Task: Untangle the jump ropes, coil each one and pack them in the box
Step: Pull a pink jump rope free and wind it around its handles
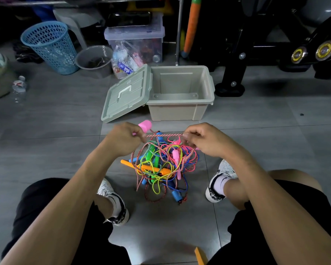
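A: Item — tangled jump ropes [161, 165]?
B: Floor, before open box [180, 92]. Left hand [123, 139] grips pink handle [145, 125]; right hand [204, 139] pinches striped cord [164, 135] — taut between both.

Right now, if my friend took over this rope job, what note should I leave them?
Left hand: holds a pink handle and one end of a taut striped rope.
Right hand: pinches the other end of that stretch.
Ropes: one tangled pile on the floor between the feet, with green, orange, blue and pink handles mixed in.
Box: open and empty, just beyond the pile; its lid leans on the box's left side.
Done: the untangling has only begun.
Left: free each rope, coil each one, pack them all in the box.
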Available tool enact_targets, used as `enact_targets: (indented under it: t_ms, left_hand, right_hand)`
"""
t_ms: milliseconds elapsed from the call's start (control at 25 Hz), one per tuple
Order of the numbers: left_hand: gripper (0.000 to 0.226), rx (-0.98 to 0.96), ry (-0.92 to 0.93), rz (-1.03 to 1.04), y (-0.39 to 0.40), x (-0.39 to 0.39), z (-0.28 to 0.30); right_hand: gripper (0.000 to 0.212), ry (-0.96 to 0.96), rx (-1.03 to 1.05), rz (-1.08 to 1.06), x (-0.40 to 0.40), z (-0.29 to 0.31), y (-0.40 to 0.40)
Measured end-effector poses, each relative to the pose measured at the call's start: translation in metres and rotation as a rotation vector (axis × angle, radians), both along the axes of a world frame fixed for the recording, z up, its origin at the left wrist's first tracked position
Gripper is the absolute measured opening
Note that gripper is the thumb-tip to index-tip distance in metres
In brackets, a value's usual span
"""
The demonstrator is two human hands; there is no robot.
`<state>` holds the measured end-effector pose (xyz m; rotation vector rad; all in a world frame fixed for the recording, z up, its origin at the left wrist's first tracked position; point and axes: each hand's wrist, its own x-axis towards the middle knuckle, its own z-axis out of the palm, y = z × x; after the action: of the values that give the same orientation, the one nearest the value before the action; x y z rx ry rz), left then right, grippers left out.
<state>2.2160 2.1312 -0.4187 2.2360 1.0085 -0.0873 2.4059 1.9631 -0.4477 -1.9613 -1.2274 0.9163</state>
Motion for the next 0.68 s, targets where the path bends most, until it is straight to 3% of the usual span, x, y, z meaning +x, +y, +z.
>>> enact_targets:
  t_ms: [240,360,560,680]
  left_hand:
    - [0.013,-0.134,-0.288,-0.126,-0.028,0.014,-0.003]
    - [0.001,-0.087,-0.331,-0.128,-0.032,0.018,-0.004]
    - [0.021,-0.06,-0.533,0.235,-0.012,0.016,0.005]
    - [0.022,-0.099,-0.52,0.299,-0.016,0.016,0.003]
  right_hand:
    - [0.023,0.02,0.059,0.083,-0.015,0.002,0.007]
    - [0.026,0.082,0.073,0.063,-0.017,0.002,0.006]
    - [0.026,0.074,0.035,-0.012,-0.004,0.002,-0.003]
    - [0.027,0.02,-0.022,-0.012,-0.002,-0.003,-0.004]
